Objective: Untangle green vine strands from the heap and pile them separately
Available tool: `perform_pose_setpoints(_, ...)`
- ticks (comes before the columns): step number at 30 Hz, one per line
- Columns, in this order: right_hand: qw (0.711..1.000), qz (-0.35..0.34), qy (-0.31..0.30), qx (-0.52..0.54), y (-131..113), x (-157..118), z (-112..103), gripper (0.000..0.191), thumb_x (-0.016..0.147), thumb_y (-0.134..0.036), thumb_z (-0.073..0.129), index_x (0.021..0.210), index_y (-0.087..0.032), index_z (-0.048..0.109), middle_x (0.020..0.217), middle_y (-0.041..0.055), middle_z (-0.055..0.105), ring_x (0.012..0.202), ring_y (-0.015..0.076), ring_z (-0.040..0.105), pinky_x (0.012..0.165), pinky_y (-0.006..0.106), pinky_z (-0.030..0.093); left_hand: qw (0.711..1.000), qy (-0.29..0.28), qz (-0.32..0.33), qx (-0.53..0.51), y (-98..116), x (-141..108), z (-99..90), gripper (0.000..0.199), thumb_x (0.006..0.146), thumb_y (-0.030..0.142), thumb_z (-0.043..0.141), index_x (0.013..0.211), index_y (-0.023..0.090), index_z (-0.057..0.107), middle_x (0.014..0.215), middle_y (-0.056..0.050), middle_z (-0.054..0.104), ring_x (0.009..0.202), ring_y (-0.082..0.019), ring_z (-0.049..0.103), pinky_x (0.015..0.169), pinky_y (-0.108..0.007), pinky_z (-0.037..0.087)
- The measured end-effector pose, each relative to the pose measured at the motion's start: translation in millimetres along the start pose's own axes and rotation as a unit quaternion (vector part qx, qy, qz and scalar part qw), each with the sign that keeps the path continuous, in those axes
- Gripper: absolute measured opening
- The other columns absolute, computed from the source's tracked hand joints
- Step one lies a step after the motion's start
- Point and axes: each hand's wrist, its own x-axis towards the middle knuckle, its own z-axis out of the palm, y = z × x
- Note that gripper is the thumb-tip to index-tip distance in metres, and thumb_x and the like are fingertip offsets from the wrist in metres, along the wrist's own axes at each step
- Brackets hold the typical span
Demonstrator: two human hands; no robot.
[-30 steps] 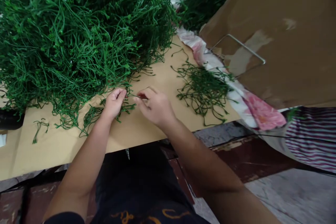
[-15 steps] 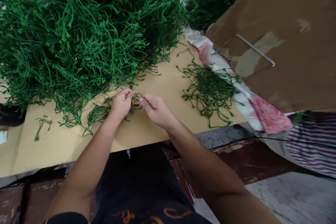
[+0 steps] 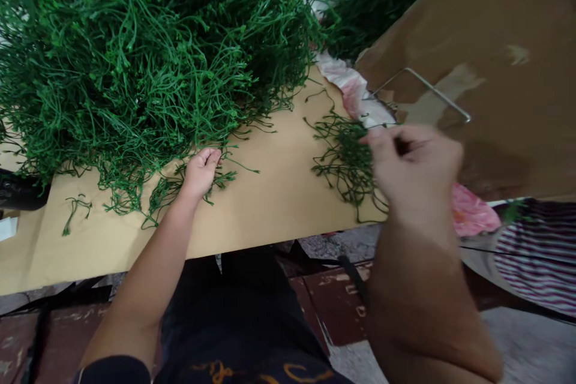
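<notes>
Between the thumb and forefinger of the left hand (image 3: 199, 177), green stems (image 3: 224, 179) are gripped; the thumb lies against the curled finger with no gap, and the tips of the stems poke out just to the right of and below the fingertips. One longer stem (image 3: 245, 166) trails right from near those fingers. The right hand (image 3: 418, 171), blurred, is well to the right, its thumb and forefinger drawn close together; I cannot tell whether they grasp a stem.

Just left of and partly behind the right fingers lies a loose pile (image 3: 344, 156) of the same green stems. Beyond the left fingers rises a large green heap (image 3: 148, 60), its lower strands reaching close to them. Beneath both hands is a tan sheet (image 3: 270, 204), with a small sprig (image 3: 75, 213) on it well to the left of the left fingers.

Past the right fingers are a white-and-pink cloth (image 3: 355, 93), a wire bracket (image 3: 438, 94) and a big brown board (image 3: 508, 30). Farther out, below that hand's right side, is a striped cloth (image 3: 540, 258). Nearer the body than either hand, a dark shirt (image 3: 247, 336) bears orange script (image 3: 308, 375), too cut off to read.
</notes>
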Motion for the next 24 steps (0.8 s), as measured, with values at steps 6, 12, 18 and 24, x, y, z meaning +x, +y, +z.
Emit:
perform_pose_setpoints(6, 0.985, -0.112, 0.08, -0.101, -3.2, -0.1, 27.6, 0.05, 0.08, -0.045, 0.048, 0.11, -0.007, 0.058, 0.11, 0.0253, 0.053, 0.11, 0.0362, 0.046, 0.091, 0.054, 0.035, 1.0, -0.021, -0.02, -0.001, 4.4, 1.2, 2.5, 0.021, 0.082, 0.024, 0.048, 0.063, 0.016, 0.047, 0.054, 0.006, 0.037, 0.054, -0.006, 0.035, 0.057, -0.019, 0.032)
perform_pose_setpoints(12, 0.939, -0.104, -0.266, 0.191, -67.7, -40.5, 109.6, 0.044, 0.084, -0.054, 0.036, 0.068, -0.017, 0.052, 0.058, 0.0005, 0.046, 0.055, 0.0112, 0.043, 0.054, 0.027, 0.035, 0.998, -0.042, 0.047, -0.002, 1.3, -0.9, -0.2, 0.021, 0.082, 0.022, 0.048, 0.062, 0.016, 0.046, 0.055, 0.006, 0.038, 0.054, -0.007, 0.034, 0.056, -0.02, 0.031)
perform_pose_setpoints(18, 0.921, -0.014, -0.222, 0.321, -83.8, -49.7, 109.8, 0.051, 0.079, -0.057, 0.043, 0.05, -0.02, 0.023, 0.049, -0.006, 0.018, 0.046, 0.005, 0.02, 0.045, 0.024, 0.019, 0.994, -0.071, 0.076, 0.023, -1.4, -1.9, 4.7, 0.021, 0.08, 0.022, 0.049, 0.06, 0.017, 0.045, 0.053, 0.006, 0.035, 0.055, -0.008, 0.034, 0.055, -0.021, 0.03)
perform_pose_setpoints(24, 0.921, -0.03, -0.218, 0.32, -82.6, -66.3, 81.8, 0.046, 0.081, -0.047, 0.045, 0.05, -0.02, 0.025, 0.049, -0.0052, 0.021, 0.046, 0.006, 0.022, 0.045, 0.024, 0.022, 0.994, -0.061, 0.075, 0.058, -5.0, -1.2, 9.8, 0.021, 0.082, 0.026, 0.047, 0.062, 0.017, 0.048, 0.059, 0.003, 0.047, 0.061, -0.01, 0.044, 0.063, -0.022, 0.035)
